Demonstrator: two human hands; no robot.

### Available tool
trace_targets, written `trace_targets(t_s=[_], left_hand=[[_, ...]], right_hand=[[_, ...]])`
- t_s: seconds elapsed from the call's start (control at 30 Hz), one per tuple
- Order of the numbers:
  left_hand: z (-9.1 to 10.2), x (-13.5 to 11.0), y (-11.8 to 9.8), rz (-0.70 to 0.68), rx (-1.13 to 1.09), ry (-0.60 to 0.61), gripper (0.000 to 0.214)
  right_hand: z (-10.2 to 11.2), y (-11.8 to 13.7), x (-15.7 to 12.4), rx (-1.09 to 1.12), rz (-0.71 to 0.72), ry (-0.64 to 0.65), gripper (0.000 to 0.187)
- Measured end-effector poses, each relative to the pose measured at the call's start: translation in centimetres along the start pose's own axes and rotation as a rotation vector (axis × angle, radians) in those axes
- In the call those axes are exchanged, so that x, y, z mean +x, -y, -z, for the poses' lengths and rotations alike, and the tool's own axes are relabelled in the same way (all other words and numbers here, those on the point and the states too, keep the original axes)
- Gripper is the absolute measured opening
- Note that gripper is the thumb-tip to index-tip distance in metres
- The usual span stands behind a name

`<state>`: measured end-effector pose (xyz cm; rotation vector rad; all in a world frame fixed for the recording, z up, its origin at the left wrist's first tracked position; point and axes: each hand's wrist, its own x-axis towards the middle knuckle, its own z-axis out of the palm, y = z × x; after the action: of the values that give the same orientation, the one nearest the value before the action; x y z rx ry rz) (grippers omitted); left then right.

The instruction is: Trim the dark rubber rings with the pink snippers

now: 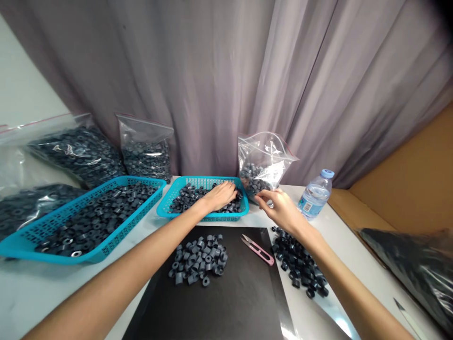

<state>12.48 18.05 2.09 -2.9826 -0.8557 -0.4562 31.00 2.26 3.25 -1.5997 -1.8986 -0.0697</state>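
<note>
My left hand [222, 195] reaches into the smaller blue basket [203, 216], its fingers bent together among dark grey ring-shaped plastic pieces [187, 197]. Their tips are hidden, so what they grip cannot be made out. My right hand [278, 205] is beside that basket, in front of a clear zip bag [260, 165] partly filled with grey pieces. Its thumb and forefinger come together in a pinch; anything between them is too small to name. Below my hands, a pile of grey short tubes [200, 257] lies on a black board [226, 309].
Pink thread snips [258, 250] lie on the board. Right of it are a pile of black pieces [299, 264] and a water bottle [315, 194]. A longer blue basket [95, 255] and filled bags [145, 151] stand left. A cardboard box [399, 189] borders the right.
</note>
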Motion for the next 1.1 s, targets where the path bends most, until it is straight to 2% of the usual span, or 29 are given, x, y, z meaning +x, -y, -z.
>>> trace_targets(t_s=[0.3,0.53,0.63,0.73,0.83,0.97,1.1], left_hand=[[2.7,0.5,-0.6,0.166,-0.022,-0.161,0.034],[4.8,-0.4,1.1,0.188,-0.073,-0.307,0.023],[5.5,-1.5,0.9,0.183,-0.083,-0.388,0.024],[5.8,-3.5,-0.4,0.177,-0.083,-0.478,0.03],[6.0,-6.7,-2.2,0.134,-0.069,-0.494,0.028],[5.9,-11.9,-4.0,0.026,-0.023,-0.382,0.022],[5.0,-15.7,-4.6,0.005,0.026,-0.298,0.022]], right_hand=[[-0.2,0.1,0.1,0.017,-0.016,-0.077,0.026],[-0.1,-0.6,0.1,0.028,0.0,-0.077,0.026],[0.1,-0.5,0.1,0.031,0.006,-0.074,0.027],[0.1,-0.3,0.0,0.025,0.012,-0.07,0.028],[0.0,-0.2,-0.1,0.014,0.021,-0.059,0.026],[0.0,-0.2,-0.2,0.005,0.029,-0.036,0.024],[0.1,-0.5,-0.3,0.007,0.03,-0.024,0.024]])
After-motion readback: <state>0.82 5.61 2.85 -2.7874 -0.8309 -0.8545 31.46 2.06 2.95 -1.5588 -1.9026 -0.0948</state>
